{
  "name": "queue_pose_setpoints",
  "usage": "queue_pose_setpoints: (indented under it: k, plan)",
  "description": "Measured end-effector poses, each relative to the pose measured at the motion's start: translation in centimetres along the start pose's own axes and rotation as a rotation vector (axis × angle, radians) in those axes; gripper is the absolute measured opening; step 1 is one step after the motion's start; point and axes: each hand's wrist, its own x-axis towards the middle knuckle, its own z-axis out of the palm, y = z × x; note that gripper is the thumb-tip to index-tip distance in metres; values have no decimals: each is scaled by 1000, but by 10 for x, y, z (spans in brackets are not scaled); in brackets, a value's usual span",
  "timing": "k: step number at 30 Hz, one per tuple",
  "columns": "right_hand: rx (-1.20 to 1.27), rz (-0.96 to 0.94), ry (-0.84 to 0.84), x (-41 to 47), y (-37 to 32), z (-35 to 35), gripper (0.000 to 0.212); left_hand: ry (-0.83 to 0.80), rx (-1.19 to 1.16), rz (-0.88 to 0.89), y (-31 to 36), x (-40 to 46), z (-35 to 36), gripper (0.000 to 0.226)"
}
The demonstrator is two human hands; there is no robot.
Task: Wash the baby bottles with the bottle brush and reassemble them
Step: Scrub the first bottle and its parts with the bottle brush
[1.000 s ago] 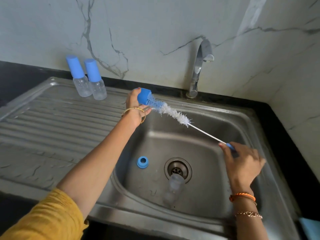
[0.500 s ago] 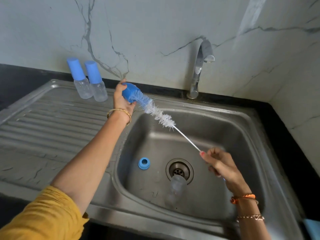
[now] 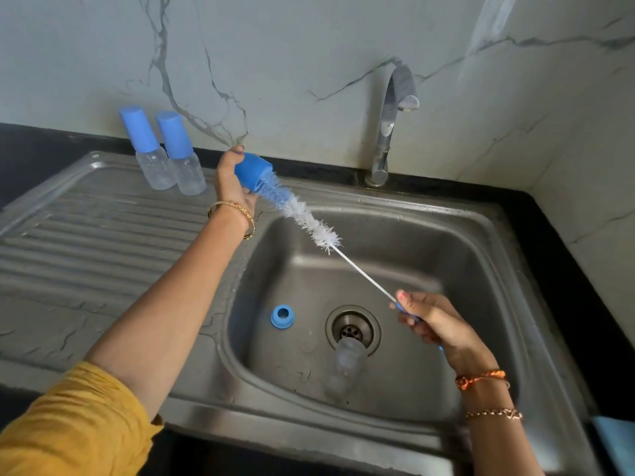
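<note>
The blue cap (image 3: 252, 176) sits in the left hand (image 3: 231, 183), whose fingers curl round it above the far left rim of the sink (image 3: 498, 235), open end turned toward the right. The bottle brush (image 3: 309, 224) runs from inside that cap down and to the right: its blue and white bristles enter the cap's mouth, and its thin twisted wire stem slopes across the basin to the right hand (image 3: 434, 324). That hand pinches the blue handle end between thumb and curled fingers, held above the right part of the basin.

On the basin floor, a blue screw ring (image 3: 282, 316) lies left of the drain (image 3: 353, 329), apart from it. A clear bottle body (image 3: 345, 365) lies on its side with one end touching the near edge of the drain.

On the far part of the ribbed draining board (image 3: 86, 242), two capped bottles (image 3: 163, 151) stand upright, side by side and touching, close to the marble wall (image 3: 309, 46). The tap (image 3: 391, 121) rises from the far rim, its spout curving over the basin. A yellow sleeve (image 3: 74, 431) covers the left upper arm, and bangles circle both wrists.
</note>
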Motion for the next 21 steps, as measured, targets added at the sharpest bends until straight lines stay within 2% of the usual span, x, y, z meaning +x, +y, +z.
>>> queue_pose_setpoints:
  k: [2,4,6,8,10,11,14,16,19,21]
  plan:
    - [-54,-135,99,-3,-2,4,17,69,89,7,2,4,-2,9]
    - [-361,-216,413,0,1,8,6,98,205,51,-1,3,-1,14]
    - [-621,-234,711,-1,1,12,14,104,269,77,-10,0,-1,20]
    - [-663,-260,799,-1,1,11,19,117,264,92,-18,0,-5,24]
    - [-726,-223,722,0,1,6,22,130,258,100,-23,-1,-13,24]
    - [-679,-194,617,3,2,3,25,123,255,87,-23,-3,-16,22]
    - [-226,-30,174,5,1,1,41,59,93,-48,-20,-6,-27,19]
    - [-71,65,7,5,0,0,42,43,-21,-103,-19,-7,-34,16]
    - [-80,-31,4,2,1,-2,33,41,-24,-117,-19,-7,-38,13]
    - [-127,-157,81,0,2,0,22,48,29,-135,-18,-5,-39,22]
